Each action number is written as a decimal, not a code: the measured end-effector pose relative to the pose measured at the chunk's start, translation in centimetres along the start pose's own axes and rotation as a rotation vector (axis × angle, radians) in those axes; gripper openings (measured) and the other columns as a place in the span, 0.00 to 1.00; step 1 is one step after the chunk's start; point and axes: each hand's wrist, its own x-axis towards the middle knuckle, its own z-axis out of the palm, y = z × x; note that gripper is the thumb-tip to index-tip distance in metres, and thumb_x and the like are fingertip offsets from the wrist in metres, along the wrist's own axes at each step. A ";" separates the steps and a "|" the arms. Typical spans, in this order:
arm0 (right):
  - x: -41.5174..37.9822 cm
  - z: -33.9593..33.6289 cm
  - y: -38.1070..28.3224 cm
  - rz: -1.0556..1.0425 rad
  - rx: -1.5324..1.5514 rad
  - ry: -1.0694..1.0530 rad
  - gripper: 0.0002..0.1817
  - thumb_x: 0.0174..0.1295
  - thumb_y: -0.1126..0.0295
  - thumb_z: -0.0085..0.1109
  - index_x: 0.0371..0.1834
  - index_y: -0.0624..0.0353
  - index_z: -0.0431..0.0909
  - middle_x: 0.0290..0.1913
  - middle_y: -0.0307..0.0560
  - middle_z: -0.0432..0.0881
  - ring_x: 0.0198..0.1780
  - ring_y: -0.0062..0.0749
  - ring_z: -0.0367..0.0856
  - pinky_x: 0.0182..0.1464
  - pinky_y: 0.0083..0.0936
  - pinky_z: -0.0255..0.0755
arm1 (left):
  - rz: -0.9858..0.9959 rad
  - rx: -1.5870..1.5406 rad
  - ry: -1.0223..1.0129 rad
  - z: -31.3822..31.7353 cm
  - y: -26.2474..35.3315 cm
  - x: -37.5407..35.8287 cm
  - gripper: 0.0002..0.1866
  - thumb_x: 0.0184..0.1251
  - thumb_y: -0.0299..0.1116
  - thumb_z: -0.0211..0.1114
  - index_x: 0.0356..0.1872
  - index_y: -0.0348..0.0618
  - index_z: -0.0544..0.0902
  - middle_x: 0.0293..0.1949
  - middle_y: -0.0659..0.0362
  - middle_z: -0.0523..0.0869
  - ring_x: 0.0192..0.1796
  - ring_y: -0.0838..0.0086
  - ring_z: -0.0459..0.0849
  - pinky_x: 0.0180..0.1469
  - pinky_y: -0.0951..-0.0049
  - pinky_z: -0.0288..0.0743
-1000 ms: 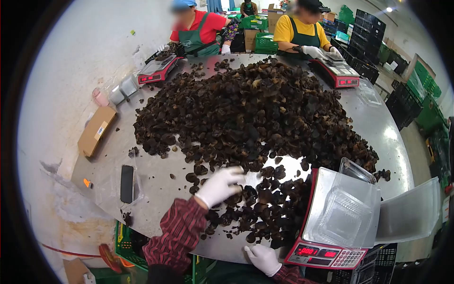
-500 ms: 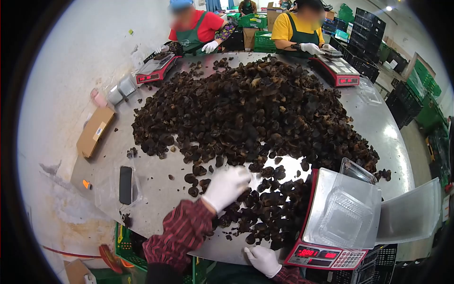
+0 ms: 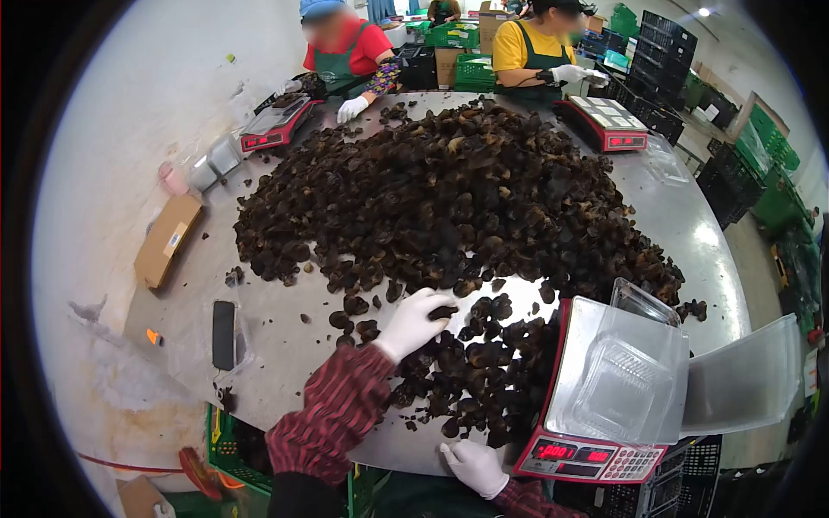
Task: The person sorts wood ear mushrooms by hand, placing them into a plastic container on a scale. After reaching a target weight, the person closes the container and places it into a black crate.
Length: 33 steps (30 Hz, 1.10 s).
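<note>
My left hand (image 3: 416,325), in a white glove, reaches over the near edge of the heap with fingers bent round a dark piece of wood ear mushroom (image 3: 443,312). Close below and right of it lies a smaller spread of wood ear mushrooms (image 3: 471,371). My right hand (image 3: 477,469), also gloved, rests at the table's near edge, left of a red scale (image 3: 553,462); its thumb stands apart and I see nothing held. A clear plastic tray (image 3: 615,388) sits on the scale's plate. The big heap of wood ear mushrooms (image 3: 449,198) covers the table's middle.
A phone (image 3: 224,335) and a cardboard box (image 3: 169,240) lie at left. Clear plastic lids (image 3: 743,375) stick out right of my scale. Across the table two co-workers stand by their scales (image 3: 278,129) (image 3: 609,125). A green crate (image 3: 226,445) is below the near edge.
My left hand has shifted slightly and now shows a mushroom piece at its fingers. One co-worker's gloved hand moved down toward the heap; the other lifted a container off the scale. The view shifted slightly.
</note>
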 end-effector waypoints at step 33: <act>-0.3 0.5 0.3 -0.053 0.012 0.082 0.18 0.62 0.63 0.63 0.18 0.57 0.71 0.20 0.46 0.73 0.21 0.42 0.77 0.25 0.35 0.71 | 0.118 0.135 -0.034 -3.4 -0.4 -6.0 0.16 0.46 0.16 0.63 0.38 0.43 0.84 0.43 0.57 0.82 0.49 0.61 0.82 0.53 0.69 0.77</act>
